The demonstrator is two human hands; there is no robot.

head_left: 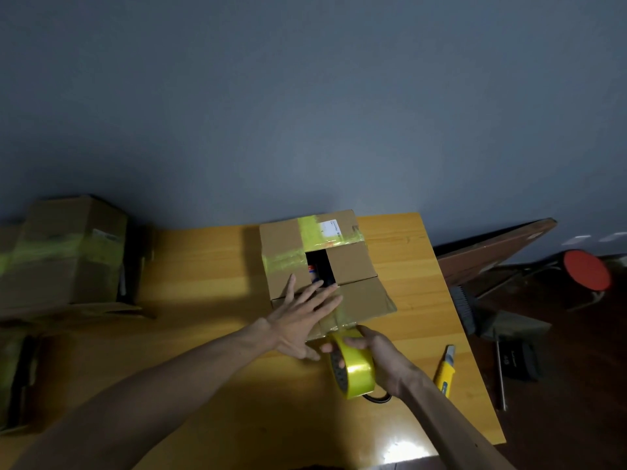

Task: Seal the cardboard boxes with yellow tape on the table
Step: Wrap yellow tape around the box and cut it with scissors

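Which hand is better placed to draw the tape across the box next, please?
The right hand: it grips the tape roll at the near edge of the box, while the left hand lies flat on its top.

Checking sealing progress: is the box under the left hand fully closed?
No: the box shows a dark gap between its top flaps.

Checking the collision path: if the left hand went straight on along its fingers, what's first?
Probably the dark open gap in the top of the brown cardboard box: the left hand lies flat on the near flap, fingertips at the gap's edge. Depth is unclear.
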